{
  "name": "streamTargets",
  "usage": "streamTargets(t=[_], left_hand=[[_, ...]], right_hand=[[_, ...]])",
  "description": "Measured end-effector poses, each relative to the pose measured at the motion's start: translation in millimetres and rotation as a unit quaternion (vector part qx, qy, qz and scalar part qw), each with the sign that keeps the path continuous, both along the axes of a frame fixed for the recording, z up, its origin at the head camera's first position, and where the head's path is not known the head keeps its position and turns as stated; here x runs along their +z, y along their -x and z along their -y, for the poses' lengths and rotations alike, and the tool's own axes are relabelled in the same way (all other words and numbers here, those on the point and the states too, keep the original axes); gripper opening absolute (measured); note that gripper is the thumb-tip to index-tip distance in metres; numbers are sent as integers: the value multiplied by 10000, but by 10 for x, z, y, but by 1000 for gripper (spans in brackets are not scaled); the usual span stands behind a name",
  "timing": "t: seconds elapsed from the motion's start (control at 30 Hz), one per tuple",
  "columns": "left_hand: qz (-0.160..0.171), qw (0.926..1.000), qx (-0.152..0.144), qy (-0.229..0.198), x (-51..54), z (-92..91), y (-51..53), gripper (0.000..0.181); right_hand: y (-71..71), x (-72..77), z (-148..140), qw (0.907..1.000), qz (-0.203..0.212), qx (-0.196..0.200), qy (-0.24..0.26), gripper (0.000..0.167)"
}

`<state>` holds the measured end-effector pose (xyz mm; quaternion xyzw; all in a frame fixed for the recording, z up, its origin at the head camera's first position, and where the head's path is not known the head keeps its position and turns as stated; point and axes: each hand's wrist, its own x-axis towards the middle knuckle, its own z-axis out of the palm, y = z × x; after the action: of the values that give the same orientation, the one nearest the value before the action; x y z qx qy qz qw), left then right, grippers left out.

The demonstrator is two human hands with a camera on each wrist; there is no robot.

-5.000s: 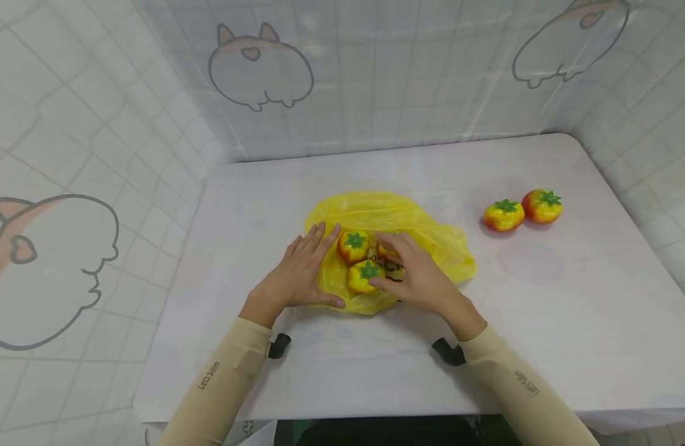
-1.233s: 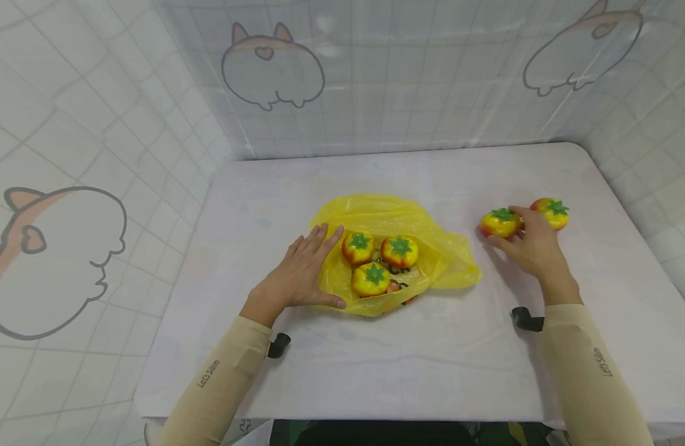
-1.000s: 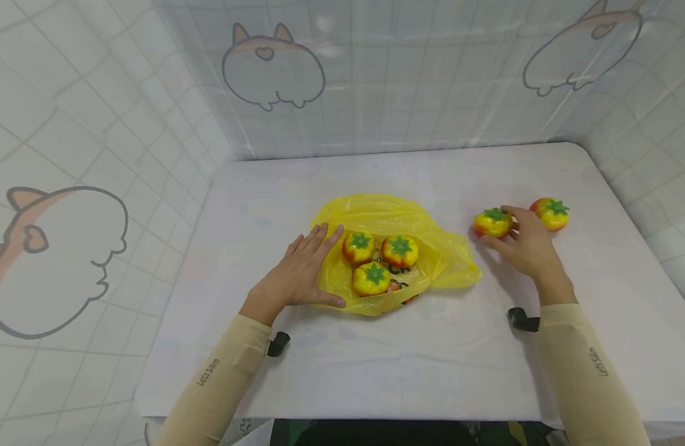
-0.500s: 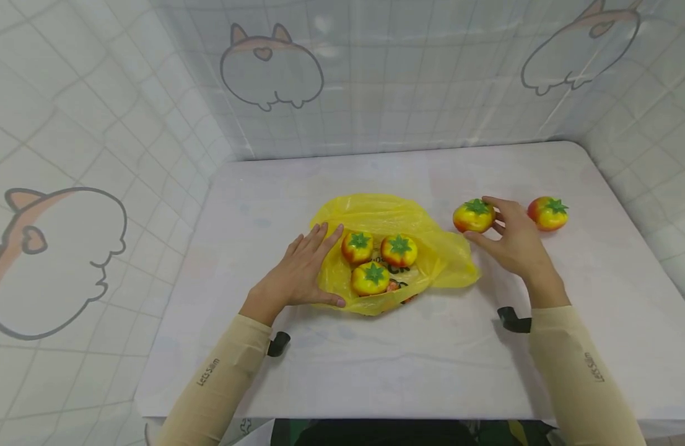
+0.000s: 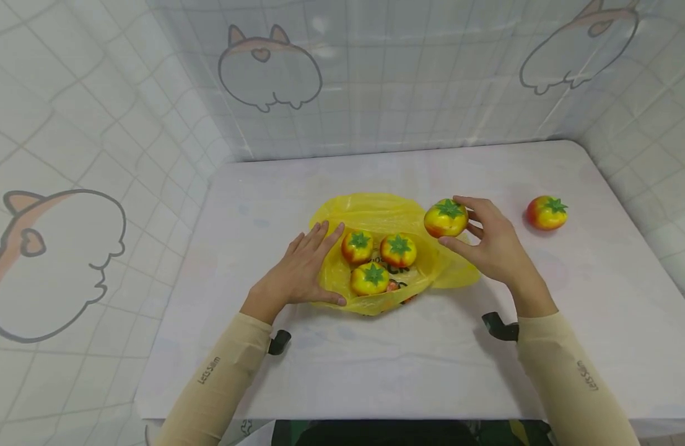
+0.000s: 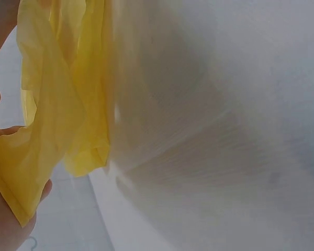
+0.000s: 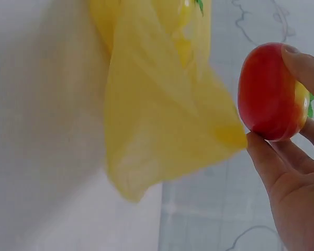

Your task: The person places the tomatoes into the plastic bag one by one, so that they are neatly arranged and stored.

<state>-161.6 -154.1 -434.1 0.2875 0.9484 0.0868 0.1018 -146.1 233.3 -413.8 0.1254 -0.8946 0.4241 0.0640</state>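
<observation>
A yellow plastic bag [image 5: 365, 207] lies spread on the table with three red-and-yellow toy fruits in it, one of them the lower fruit [image 5: 370, 279]. My left hand [image 5: 298, 272] rests on the bag's left edge, fingers straight and spread. Above the bag's right part, my right hand [image 5: 495, 248] holds another fruit [image 5: 445, 218] between thumb and fingers. The right wrist view shows the held fruit's red underside [image 7: 267, 94] beside the bag [image 7: 152, 115]. In the left wrist view the bag [image 6: 52, 104] hangs over part of the hand.
One more fruit [image 5: 546, 213] sits on the white-covered table [image 5: 599, 310] to the right. Tiled, patterned sheeting [image 5: 387, 93] stands behind the table and at both sides. Black pieces show at both wrists, the right one [image 5: 500, 327] above the table.
My right hand has left the bag, taken hold of one of the two fruits at the right, and carried it left to above the bag. My left hand has stayed put.
</observation>
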Motion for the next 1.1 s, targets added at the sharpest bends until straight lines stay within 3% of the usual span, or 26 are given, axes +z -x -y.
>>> streamTargets(t=[0.63, 1.1], left_hand=[[-18, 10000, -2, -28, -20, -3, 8, 142], [-49, 10000, 0, 8, -8, -5, -4, 142]], right_hand=[[-123, -84, 357, 9956, -161, 906, 169, 73], [-341, -210, 478, 9912, 141, 1316, -58, 75]])
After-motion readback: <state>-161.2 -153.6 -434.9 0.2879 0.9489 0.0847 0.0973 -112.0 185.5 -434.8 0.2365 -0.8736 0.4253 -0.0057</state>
